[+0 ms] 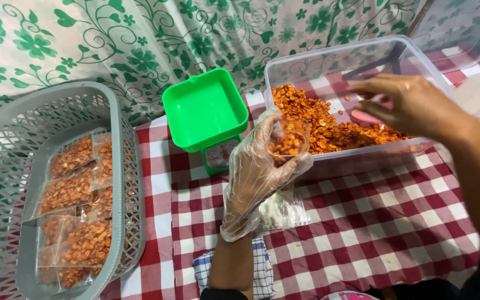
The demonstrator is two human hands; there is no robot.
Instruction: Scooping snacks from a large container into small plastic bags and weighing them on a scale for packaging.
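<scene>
Here, orange snack pieces are going into small clear bags on a checked bench [362, 222].
At centre frame the gloved left hand [256, 166] is closed around a small clear bag [289, 139], partly filled. The bare right hand [412, 103], fingers loosely spread and holding nothing visible, hovers over the clear plastic tub [329, 61] of snack at upper right. Filled packets [76, 211] lie in the grey basket [6, 155] at left, beside a green scale [205, 111].

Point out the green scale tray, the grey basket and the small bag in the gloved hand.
green scale tray [204, 108], head view, on its flat bottom.
grey basket [119, 119], head view, on its right rim.
small bag [290, 140], head view, on its orange contents.
</scene>
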